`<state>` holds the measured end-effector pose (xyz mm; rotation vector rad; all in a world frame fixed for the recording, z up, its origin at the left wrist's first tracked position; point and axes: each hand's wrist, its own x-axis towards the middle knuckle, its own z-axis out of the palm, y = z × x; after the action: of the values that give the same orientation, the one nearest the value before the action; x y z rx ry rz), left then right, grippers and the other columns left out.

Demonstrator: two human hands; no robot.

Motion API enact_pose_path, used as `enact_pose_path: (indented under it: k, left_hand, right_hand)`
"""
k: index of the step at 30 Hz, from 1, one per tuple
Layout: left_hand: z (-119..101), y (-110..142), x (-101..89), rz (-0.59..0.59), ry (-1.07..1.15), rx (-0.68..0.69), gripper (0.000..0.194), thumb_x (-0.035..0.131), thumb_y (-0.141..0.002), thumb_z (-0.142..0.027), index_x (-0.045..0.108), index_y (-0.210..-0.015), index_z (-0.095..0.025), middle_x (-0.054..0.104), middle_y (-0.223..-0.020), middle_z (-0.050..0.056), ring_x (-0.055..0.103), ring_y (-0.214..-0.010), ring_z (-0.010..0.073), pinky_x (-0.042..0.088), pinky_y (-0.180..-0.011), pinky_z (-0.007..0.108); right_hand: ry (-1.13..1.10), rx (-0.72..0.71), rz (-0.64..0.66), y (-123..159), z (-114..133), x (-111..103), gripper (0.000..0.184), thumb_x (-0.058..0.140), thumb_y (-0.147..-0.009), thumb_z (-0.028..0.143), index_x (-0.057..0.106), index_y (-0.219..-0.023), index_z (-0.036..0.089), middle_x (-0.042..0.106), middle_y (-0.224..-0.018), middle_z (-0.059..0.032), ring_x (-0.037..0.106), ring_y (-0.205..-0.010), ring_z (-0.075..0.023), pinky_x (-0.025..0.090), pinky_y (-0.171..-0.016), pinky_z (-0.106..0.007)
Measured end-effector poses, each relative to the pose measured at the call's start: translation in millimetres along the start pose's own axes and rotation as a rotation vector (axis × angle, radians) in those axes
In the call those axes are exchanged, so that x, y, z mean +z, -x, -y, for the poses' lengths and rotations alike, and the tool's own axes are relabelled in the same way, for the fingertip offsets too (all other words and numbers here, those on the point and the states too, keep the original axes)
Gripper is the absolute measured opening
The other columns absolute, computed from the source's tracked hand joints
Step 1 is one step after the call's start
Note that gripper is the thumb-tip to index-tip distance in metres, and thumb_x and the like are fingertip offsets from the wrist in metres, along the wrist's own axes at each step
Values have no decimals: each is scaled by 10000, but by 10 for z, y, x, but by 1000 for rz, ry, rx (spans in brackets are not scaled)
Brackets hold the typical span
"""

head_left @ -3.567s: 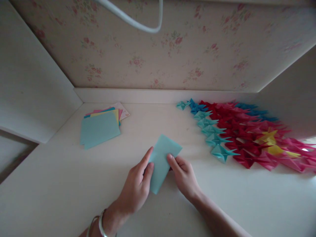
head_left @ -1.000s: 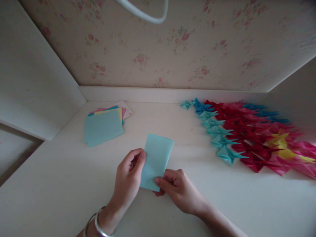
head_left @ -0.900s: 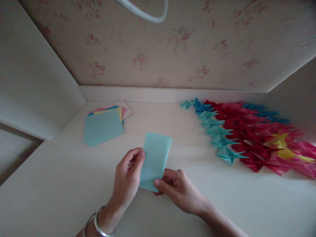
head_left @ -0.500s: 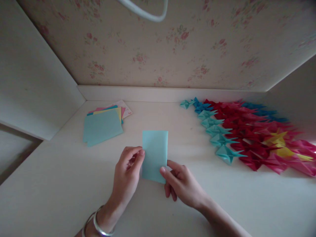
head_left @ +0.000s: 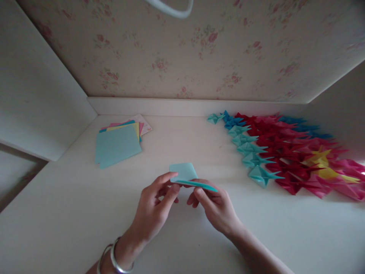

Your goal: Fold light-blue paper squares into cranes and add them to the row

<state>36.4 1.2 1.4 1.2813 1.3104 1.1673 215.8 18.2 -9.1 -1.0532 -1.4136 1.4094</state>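
Between my two hands is a light turquoise sheet of origami paper [head_left: 183, 172], bent so that one part stands up at the back and a folded flap leans toward me and to the right. My left hand [head_left: 159, 199] pinches its left end between thumb and fingers. The right end of the flap sits between the thumb and fingers of my right hand [head_left: 211, 203]. Both hands hold the paper above the white table, near the middle of the view. Some fingertips are hidden behind the paper.
A stack of coloured paper squares [head_left: 118, 146] lies at the left on the white table [head_left: 176, 140]. Many folded paper cranes [head_left: 291, 152] in turquoise, blue, red, pink and yellow fill the right side. A flowered wall rises behind, and a white cable [head_left: 173, 10] hangs at the top.
The turquoise paper, earlier an upright flat rectangle, is now tilted and bent, with its edge toward me. Both hands have turned inward around it, the left one shifting right.
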Motion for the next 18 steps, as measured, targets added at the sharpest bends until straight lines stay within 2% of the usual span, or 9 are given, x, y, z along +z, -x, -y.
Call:
enact_pose_path:
  k: [3, 7, 9, 10, 13, 15, 18]
  left_hand:
    - [7, 8, -13, 47, -21, 17, 384, 592, -921, -424, 619, -1229, -196, 699, -816, 42, 660, -660, 160, 558, -609, 265]
    - [-25, -1, -37, 108, -82, 132, 303, 574, -923, -446, 742, -941, -194, 674, -1008, 92, 631, -728, 166, 541, -601, 267]
    - [-60, -5, -43, 119, -105, 173, 303, 574, -929, -415, 754, -824, -196, 674, -984, 88, 632, -770, 177, 540, -635, 271]
    - [-76, -4, -43, 118, -106, 183, 286, 583, -928, -391, 755, -804, -197, 678, -971, 85, 638, -795, 183, 544, -668, 276]
    - [-96, 13, -33, 85, -62, 172, 174, 614, -916, -322, 736, -974, -212, 693, -1033, 84, 662, -861, 193, 559, -747, 288]
    - [-74, 29, -26, 14, -33, 142, 232, 639, -900, -306, 680, -1114, -226, 696, -1093, 82, 675, -912, 197, 569, -772, 282]
    - [-21, 34, -22, -96, -64, 68, 337, 662, -883, -314, 632, -1208, -231, 716, -1092, 79, 689, -945, 207, 578, -762, 267]
  right_hand:
    - [71, -43, 9, 7, -11, -19, 416, 492, -965, 487, 720, -825, 169, 684, -716, -55, 640, -607, -153, 542, -579, -282]
    - [111, -132, -4, 16, -37, -26, 440, 472, -982, 461, 705, -750, 169, 696, -907, -98, 626, -680, -154, 536, -586, -277]
    - [107, -152, -2, 15, -29, -19, 423, 475, -981, 457, 699, -762, 173, 688, -952, -105, 621, -710, -162, 531, -582, -277]
    - [105, -149, -2, 13, -18, -15, 412, 478, -981, 452, 690, -761, 176, 684, -911, -96, 616, -701, -162, 524, -581, -275]
    - [113, -111, -5, 9, 29, -8, 379, 500, -980, 410, 651, -717, 182, 636, -727, -42, 585, -645, -148, 484, -583, -262]
    - [134, -97, 12, 10, 56, -7, 379, 514, -975, 387, 627, -679, 181, 615, -705, -31, 573, -655, -146, 455, -592, -260]
    - [171, -87, 34, 22, 67, -9, 358, 551, -954, 375, 607, -659, 179, 600, -703, -24, 550, -663, -146, 431, -606, -267]
